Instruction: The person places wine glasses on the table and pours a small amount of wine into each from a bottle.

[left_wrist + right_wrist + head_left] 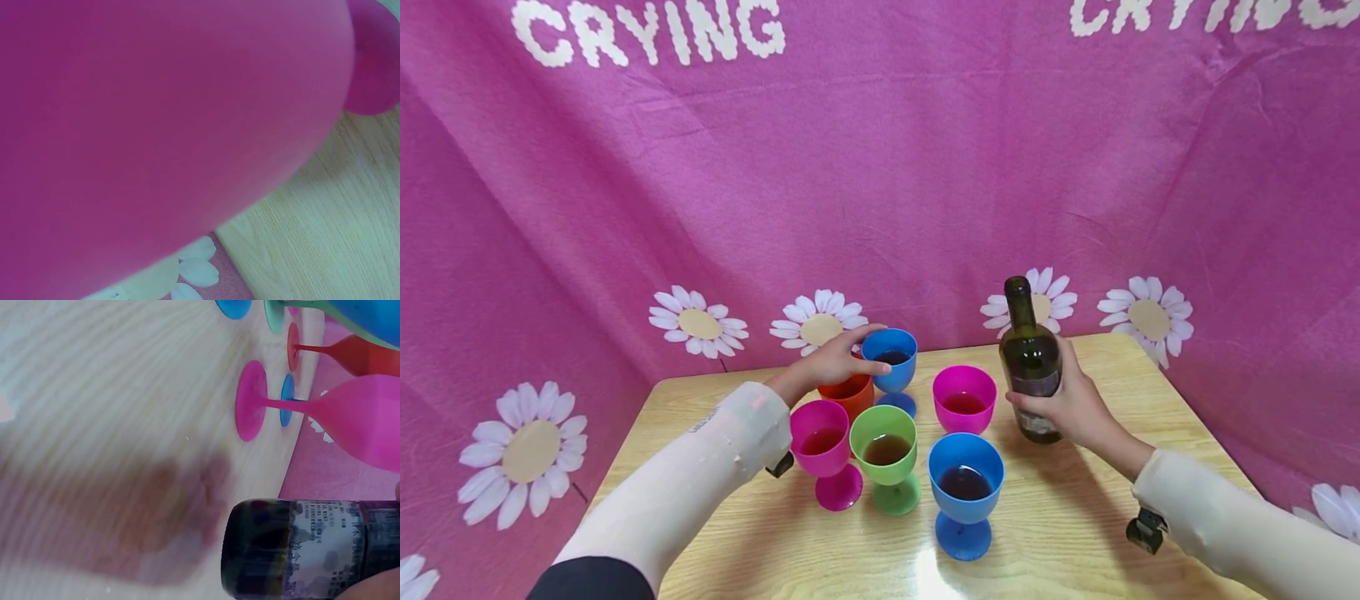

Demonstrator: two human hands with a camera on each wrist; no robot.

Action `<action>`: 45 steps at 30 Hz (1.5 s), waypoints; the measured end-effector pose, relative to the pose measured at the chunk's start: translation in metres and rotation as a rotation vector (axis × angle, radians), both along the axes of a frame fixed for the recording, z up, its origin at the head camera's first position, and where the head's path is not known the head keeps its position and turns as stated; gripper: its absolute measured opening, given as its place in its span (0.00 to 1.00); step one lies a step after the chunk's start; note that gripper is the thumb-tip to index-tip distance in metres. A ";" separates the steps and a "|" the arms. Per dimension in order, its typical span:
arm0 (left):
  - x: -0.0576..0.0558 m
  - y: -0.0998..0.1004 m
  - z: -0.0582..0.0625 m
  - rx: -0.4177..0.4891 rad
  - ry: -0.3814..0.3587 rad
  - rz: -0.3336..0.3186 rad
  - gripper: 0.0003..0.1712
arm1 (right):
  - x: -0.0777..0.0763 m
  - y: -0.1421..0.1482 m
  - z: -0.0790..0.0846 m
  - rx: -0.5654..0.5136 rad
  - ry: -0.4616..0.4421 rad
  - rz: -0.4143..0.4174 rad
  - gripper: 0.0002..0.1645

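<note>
At the back of the group, my left hand holds a blue goblet by its bowl, thumb in front and fingers on the far side. Dark liquid lies in it. My right hand grips a dark green wine bottle round its labelled body, neck up. The right wrist view shows the bottle's lower end; I cannot tell whether it touches the table. Close under the left wrist stands a pink goblet, whose bowl fills most of the left wrist view.
An orange goblet, a green goblet, a second pink goblet and a front blue goblet stand on the wooden table, with liquid in them. A pink cloth with daisies hangs behind.
</note>
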State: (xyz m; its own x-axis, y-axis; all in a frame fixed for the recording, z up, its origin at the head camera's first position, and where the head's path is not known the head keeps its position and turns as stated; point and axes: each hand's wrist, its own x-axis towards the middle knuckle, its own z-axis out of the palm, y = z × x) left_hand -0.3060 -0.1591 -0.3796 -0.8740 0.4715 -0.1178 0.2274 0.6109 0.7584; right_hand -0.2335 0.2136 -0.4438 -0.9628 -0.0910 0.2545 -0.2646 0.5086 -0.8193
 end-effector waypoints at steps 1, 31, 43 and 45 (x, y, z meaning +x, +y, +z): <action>0.000 0.000 0.000 0.000 0.000 -0.001 0.45 | 0.002 0.000 -0.001 -0.011 -0.007 0.004 0.62; -0.003 -0.001 -0.002 0.035 0.003 -0.021 0.43 | 0.023 0.006 -0.029 -0.150 -0.073 0.031 0.63; -0.002 0.000 -0.002 0.023 0.001 -0.008 0.44 | 0.025 0.011 -0.033 -0.168 -0.099 0.043 0.64; -0.001 0.000 -0.001 0.021 0.001 -0.006 0.44 | 0.026 0.012 -0.033 -0.167 -0.104 0.044 0.64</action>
State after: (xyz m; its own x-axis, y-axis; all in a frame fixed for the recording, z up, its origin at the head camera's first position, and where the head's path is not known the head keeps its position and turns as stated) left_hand -0.3071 -0.1594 -0.3806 -0.8713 0.4789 -0.1073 0.2314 0.5937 0.7706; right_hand -0.2078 0.2253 -0.4770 -0.9806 -0.0987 0.1695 -0.1937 0.3530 -0.9154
